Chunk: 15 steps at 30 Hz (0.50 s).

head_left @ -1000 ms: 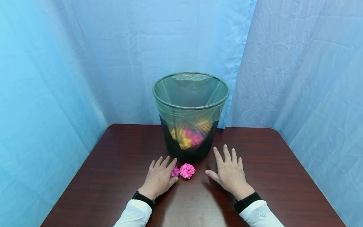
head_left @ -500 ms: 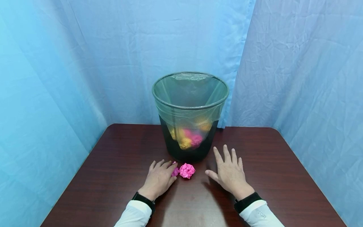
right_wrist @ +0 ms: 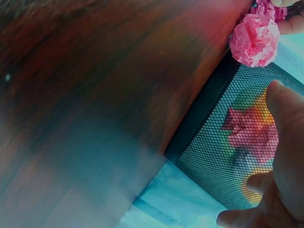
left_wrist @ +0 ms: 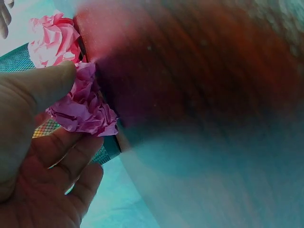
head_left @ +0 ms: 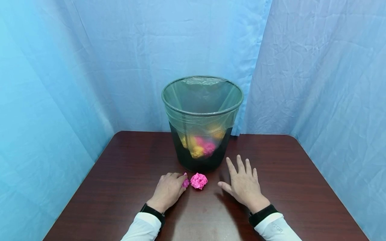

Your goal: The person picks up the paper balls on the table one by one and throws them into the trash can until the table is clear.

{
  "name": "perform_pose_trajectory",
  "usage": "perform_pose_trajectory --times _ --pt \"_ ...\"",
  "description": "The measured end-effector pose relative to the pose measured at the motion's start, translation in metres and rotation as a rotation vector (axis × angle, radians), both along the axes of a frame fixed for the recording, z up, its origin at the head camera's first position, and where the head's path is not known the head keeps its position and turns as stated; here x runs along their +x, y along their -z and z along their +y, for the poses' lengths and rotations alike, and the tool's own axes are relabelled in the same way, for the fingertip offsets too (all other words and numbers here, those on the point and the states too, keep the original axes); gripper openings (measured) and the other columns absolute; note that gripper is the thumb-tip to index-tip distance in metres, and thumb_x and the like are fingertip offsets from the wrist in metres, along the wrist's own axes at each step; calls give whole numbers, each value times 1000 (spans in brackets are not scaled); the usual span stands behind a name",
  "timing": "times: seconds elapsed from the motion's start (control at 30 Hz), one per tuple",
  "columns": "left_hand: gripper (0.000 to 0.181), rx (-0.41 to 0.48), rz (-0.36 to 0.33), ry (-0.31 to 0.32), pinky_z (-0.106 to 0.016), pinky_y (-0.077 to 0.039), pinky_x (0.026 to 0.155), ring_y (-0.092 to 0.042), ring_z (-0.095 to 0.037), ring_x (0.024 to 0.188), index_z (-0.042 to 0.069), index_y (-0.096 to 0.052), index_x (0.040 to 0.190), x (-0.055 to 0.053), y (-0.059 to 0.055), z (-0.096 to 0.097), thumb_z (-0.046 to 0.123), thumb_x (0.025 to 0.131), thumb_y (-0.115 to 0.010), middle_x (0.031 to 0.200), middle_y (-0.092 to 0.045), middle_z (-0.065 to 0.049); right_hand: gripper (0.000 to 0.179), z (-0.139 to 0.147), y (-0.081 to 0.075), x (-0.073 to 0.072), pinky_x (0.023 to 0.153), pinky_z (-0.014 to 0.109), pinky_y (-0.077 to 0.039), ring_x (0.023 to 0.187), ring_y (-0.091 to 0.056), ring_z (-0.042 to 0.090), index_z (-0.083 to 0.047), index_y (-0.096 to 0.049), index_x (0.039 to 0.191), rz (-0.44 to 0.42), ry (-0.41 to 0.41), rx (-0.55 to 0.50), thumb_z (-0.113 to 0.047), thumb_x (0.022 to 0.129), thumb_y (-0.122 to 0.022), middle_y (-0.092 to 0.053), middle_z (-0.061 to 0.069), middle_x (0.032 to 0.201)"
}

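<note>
My left hand curls its thumb and fingers round a purple crumpled paper ball; in the head view the hand covers part of it. Just right of that lies a pink crumpled paper ball on the table, in front of the bin. My right hand rests at the right with its fingers straight and spread, holding nothing. Behind both balls stands a black mesh waste bin with a thin greenish liner over its rim. Yellow and pink paper balls show through its mesh.
The dark reddish-brown wooden table has rounded far corners. Light blue curtains hang behind it and along both sides. Each wrist wears a black band beside a white sleeve.
The fingers of my left hand have drawn in from nearly straight to curled round the purple paper ball. My right hand has hardly moved. Bin and pink ball stay in place.
</note>
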<state>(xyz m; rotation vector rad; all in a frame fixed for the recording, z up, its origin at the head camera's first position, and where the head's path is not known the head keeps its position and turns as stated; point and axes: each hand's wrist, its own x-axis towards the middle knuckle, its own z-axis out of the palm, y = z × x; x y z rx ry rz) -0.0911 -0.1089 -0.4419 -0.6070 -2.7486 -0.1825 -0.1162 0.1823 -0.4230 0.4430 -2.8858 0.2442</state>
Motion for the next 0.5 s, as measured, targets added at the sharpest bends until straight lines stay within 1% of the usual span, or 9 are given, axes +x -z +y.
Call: perform_pose_trajectory --times 0.1,0.23,0.4,0.5 --pt "32 -1 -4 13 -44 -53 76 -63 -25 90 11 -71 116 -1 0 0 28 89 -69 102 -70 -7 96 0 0 0 103 75 -23 140 -18 54 -19 -30 156 -3 0 -2 -71 80 -59 -23 25 158" --pt "29 15 -11 23 -39 -54 77 -63 -22 89 11 -72 113 -1 0 -1 27 89 -70 100 -71 -6 96 0 0 0 103 75 -23 139 -18 54 -19 -30 156 -1 -1 -4 -69 80 -60 -23 25 158" --pt "26 60 -3 32 -38 -55 78 -63 -20 89 11 -72 111 0 0 -4 25 89 -69 99 -72 -5 96 0 -1 0 104 76 -22 140 -17 54 -20 -29 156 -4 -2 -9 -69 80 -61 -23 25 158" --pt "22 87 14 33 -38 -55 76 -63 -20 86 12 -73 107 0 -1 -6 25 90 -68 96 -72 -4 96 0 -1 -1 104 75 -22 140 -17 54 -20 -29 156 -3 -5 -5 -73 80 -56 -23 25 158"
